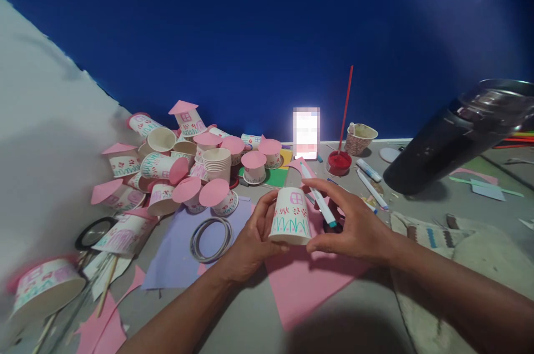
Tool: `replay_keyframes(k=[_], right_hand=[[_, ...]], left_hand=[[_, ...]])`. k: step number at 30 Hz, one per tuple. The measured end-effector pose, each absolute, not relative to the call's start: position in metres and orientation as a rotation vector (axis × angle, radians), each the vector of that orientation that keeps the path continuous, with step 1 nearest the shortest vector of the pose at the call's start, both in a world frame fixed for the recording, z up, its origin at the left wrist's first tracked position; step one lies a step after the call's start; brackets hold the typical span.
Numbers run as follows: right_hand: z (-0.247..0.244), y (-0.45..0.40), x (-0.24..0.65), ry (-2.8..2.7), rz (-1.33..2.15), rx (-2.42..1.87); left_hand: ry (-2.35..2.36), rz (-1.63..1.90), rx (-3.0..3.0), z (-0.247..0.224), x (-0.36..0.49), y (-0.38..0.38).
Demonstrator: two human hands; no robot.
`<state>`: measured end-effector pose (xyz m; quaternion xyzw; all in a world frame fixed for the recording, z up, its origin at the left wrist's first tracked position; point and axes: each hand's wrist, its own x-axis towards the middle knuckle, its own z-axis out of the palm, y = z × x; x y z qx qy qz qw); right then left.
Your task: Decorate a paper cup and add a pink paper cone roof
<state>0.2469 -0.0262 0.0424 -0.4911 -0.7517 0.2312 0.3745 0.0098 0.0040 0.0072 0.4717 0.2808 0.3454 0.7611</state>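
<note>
An upside-down white paper cup [291,217] with a purple window, red flowers and green zigzag grass faces me at the centre. My left hand [258,231] wraps round its left side, thumb near the rim. In my right hand [354,223] a white marker [319,198] with a teal end lies between thumb and fingers; the thumb is close to the cup's lower right rim. Pink paper [308,284] lies beneath the hands. To the left stand several decorated cups with pink paper roofs [214,192], beside a stack of plain cups [217,165].
Purple paper [171,254] with grey rings [211,240] lies left. Behind are a lit phone [306,134], a red pot [339,163] with a stick and a patterned cup [360,138]. A dark bottle [442,145] and a cloth [479,281] are on the right.
</note>
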Motion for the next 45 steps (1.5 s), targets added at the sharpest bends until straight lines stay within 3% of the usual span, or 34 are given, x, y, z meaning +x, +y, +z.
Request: replay_keyframes(k=[6, 15, 22, 29, 39, 45], right_hand=[[0.035, -0.024, 0.25, -2.168, 0.366, -1.202], [0.04, -0.025, 0.251, -2.125, 0.448, -1.08], [0.047, -0.031, 0.26, -1.813, 0.487, -0.958], [0.06, -0.025, 0.253, -1.857, 0.185, -0.867], [0.064, -0.04, 0.255, -1.621, 0.473, -1.087], [0.06, -0.038, 0.247, -1.711, 0.421, -1.095]], left_hand=[[0.666, 0.728, 1.597, 0.016, -0.004, 0.014], [0.808, 0.595, 2.07, 0.029, -0.009, 0.014], [0.863, 0.763, 2.095, 0.026, -0.008, 0.012], [0.879, 0.803, 2.147, 0.022, -0.005, 0.014], [0.875, 0.87, 2.066, 0.016, -0.002, 0.012], [0.831, 0.888, 2.099, 0.018, -0.003, 0.011]])
